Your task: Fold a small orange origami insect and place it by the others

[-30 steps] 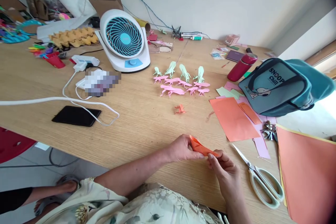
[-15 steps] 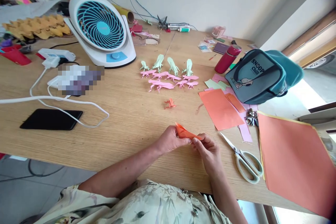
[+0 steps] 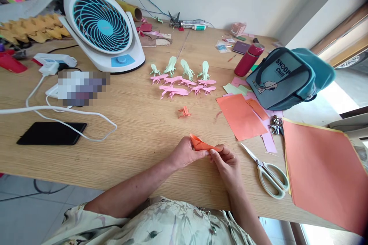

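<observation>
A folded piece of orange paper (image 3: pixel 200 145) is held just over the table's near side, pinched by both hands. My left hand (image 3: pixel 187 154) grips its left part, thumb in front and fingers behind. At its right end, my right hand (image 3: pixel 227 160) squeezes the paper between thumb and fingers. Beyond the hands lies a small orange origami figure (image 3: pixel 184 112). Farther back stand several pink origami figures (image 3: pixel 175 91) in rows, with several pale green ones (image 3: pixel 187 69) behind them.
White-handled scissors (image 3: pixel 268 174) lie right of my right hand. Beyond them are an orange sheet (image 3: pixel 241 118), a large orange paper stack (image 3: pixel 324 172), a teal bag (image 3: pixel 287 80) and a red bottle (image 3: pixel 248 59). A fan (image 3: pixel 105 26), white cable (image 3: pixel 97 114) and black phone (image 3: pixel 51 133) occupy the left.
Both hands keep their pinch on the folded orange paper, which looks almost the same. The camera view has shifted slightly; the objects on the table stay put.
</observation>
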Demonstrator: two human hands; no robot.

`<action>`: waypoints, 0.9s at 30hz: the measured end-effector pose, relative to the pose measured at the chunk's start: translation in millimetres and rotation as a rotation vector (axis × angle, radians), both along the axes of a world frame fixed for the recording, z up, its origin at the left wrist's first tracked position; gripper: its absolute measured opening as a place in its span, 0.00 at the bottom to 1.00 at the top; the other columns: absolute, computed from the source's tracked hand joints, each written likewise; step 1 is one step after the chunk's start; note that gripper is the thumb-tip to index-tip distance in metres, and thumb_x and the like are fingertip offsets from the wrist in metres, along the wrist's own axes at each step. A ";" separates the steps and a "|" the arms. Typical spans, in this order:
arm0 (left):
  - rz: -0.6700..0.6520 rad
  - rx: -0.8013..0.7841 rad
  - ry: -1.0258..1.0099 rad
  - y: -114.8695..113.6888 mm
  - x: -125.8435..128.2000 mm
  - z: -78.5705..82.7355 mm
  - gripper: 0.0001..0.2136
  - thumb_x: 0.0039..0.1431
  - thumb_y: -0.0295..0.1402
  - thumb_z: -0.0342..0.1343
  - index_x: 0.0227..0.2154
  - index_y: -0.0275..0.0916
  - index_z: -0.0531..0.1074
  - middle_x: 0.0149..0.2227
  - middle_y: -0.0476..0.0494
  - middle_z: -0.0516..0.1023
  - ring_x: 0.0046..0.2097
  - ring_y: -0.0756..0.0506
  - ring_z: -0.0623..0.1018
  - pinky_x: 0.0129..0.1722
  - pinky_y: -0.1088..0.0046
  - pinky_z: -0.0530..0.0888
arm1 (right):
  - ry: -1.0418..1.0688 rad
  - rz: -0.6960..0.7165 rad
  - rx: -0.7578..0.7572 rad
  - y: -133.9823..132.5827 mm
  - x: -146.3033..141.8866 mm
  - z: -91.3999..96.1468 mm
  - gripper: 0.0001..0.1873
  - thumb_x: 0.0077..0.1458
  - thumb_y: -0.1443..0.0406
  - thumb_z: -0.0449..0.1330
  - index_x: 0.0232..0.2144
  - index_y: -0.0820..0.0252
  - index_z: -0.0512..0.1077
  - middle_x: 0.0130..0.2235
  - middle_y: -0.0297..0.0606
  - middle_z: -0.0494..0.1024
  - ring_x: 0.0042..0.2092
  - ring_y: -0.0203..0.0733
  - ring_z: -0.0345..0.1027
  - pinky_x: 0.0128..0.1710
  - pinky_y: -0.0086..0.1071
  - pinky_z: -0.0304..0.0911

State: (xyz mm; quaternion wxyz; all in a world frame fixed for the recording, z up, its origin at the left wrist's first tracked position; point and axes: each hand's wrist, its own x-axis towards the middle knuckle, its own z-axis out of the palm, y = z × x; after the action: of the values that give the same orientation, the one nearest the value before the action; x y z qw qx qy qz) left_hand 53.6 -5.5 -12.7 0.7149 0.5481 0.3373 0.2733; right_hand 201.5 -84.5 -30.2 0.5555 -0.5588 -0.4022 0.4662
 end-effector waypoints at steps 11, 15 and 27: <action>0.022 -0.111 0.068 4.9 -4.3 -4.3 0.17 0.42 0.42 0.69 0.29 0.33 0.76 0.23 0.53 0.70 0.25 0.54 0.65 0.23 0.79 0.63 | 0.041 -0.081 -0.025 -2.1 1.1 -0.4 0.15 0.55 0.55 0.65 0.25 0.57 0.70 0.23 0.30 0.70 0.26 0.35 0.60 0.29 0.30 0.57; 0.067 -0.127 0.072 4.2 -5.6 -4.3 0.17 0.42 0.43 0.69 0.24 0.34 0.71 0.21 0.54 0.67 0.24 0.54 0.64 0.22 0.79 0.63 | 0.044 -0.094 -0.030 -1.9 -0.4 -0.1 0.16 0.56 0.54 0.64 0.25 0.57 0.68 0.23 0.30 0.69 0.26 0.34 0.58 0.28 0.29 0.56; 0.261 0.007 0.049 5.5 -7.4 -3.4 0.15 0.49 0.36 0.67 0.38 0.35 0.73 0.31 0.47 0.78 0.31 0.51 0.74 0.29 0.78 0.67 | -0.017 0.012 -0.063 -1.2 -3.7 -1.3 0.18 0.54 0.51 0.65 0.25 0.58 0.68 0.23 0.31 0.68 0.25 0.35 0.55 0.25 0.30 0.51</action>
State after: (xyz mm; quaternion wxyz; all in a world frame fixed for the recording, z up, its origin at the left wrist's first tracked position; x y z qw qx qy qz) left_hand 46.3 -0.1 -16.1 0.6631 0.5086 0.4219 0.3516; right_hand 197.8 -85.7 -31.6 0.5313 -0.5776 -0.3953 0.4773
